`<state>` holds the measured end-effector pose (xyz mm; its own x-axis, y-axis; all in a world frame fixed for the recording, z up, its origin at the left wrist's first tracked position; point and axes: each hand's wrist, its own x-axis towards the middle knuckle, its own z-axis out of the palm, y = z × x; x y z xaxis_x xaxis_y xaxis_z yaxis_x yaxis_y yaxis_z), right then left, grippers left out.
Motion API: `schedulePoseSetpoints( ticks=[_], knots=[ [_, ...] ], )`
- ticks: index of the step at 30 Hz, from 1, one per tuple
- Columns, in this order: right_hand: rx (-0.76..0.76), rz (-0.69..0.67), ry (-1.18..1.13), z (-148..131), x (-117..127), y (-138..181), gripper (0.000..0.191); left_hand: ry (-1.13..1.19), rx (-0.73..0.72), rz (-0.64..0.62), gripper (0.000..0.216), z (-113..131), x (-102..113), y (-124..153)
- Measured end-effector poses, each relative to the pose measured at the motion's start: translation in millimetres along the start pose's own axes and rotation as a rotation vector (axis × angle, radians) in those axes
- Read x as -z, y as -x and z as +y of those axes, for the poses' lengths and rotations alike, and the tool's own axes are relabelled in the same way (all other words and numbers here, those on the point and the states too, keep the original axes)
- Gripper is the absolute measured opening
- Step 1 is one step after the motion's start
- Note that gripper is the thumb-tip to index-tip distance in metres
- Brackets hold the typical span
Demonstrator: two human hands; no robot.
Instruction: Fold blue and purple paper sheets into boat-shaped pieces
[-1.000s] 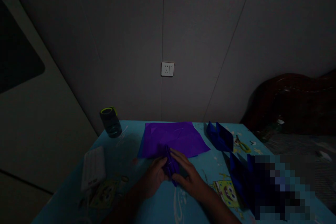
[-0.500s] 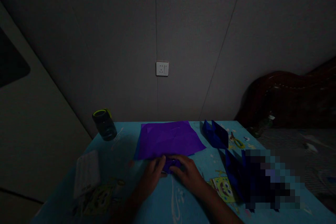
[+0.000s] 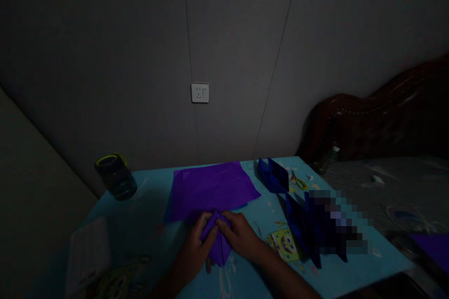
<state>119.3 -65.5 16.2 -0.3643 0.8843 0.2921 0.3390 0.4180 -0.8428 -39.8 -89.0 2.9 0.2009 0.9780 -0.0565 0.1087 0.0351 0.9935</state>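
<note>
The room is dim. Both my hands rest on a light blue cartoon-print table (image 3: 147, 224) and pinch a small folded purple paper piece (image 3: 218, 244) between them. My left hand (image 3: 194, 248) grips its left side with fingers curled. My right hand (image 3: 237, 233) holds the top and right side, fingers closed on the paper. Just beyond the hands lies a flat stack of purple paper sheets (image 3: 212, 188).
A dark jar with a yellow-green rim (image 3: 115, 176) stands at the back left. A white packet (image 3: 87, 257) lies at the near left. Folded dark blue paper shapes (image 3: 272, 175) and more of them (image 3: 298, 224) sit to the right, beside scissors (image 3: 297, 182). A bed headboard (image 3: 368, 121) is on the right.
My view has swung to the right, so everything sits further left in the frame. The folded purple piece has come up between my fingers and shows more, pointing towards me.
</note>
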Motion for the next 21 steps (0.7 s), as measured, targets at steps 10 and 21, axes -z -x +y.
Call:
schedulePoseSetpoints(
  ticks=[10,21],
  knots=[
    [-0.060,0.153,0.017,-0.9,-2.5,-2.1,0.031,-0.104,0.004,0.175,0.045,-14.7,7.1,-10.8],
    [-0.049,0.239,0.053,1.5,0.5,-4.8,0.026,-0.117,0.039,0.220,0.044,-21.4,8.1,-13.6]
  ],
)
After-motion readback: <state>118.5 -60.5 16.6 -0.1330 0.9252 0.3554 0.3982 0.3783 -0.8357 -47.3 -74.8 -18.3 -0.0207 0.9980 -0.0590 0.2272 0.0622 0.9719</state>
